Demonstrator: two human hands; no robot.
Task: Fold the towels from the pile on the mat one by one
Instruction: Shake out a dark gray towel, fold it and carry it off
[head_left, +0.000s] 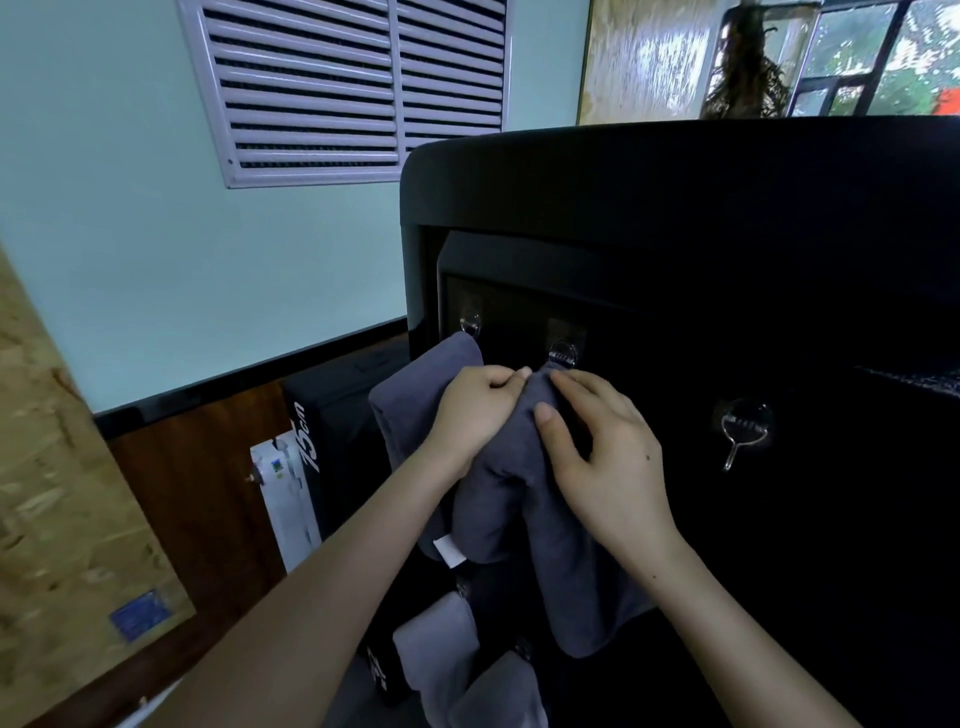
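Note:
A dark grey towel (498, 499) hangs in folds in front of a black upright panel (675, 208), its top edge right at a clear hook (563, 354). My left hand (475, 410) grips the towel's upper edge with curled fingers. My right hand (608, 457) pinches the cloth beside it, thumb in front and fingers behind. A white label (451, 551) shows on the towel's lower left. Another part of the grey cloth (431, 384) bulges up toward a second hook (470, 323). Lighter grey towels (441, 654) lie below.
A third clear hook (744, 428) sticks to the panel at the right. A black mat marked 15cm (322, 441) and a white appliance (283, 493) stand at the left against a wood-and-green wall. A louvred vent (343, 88) is above.

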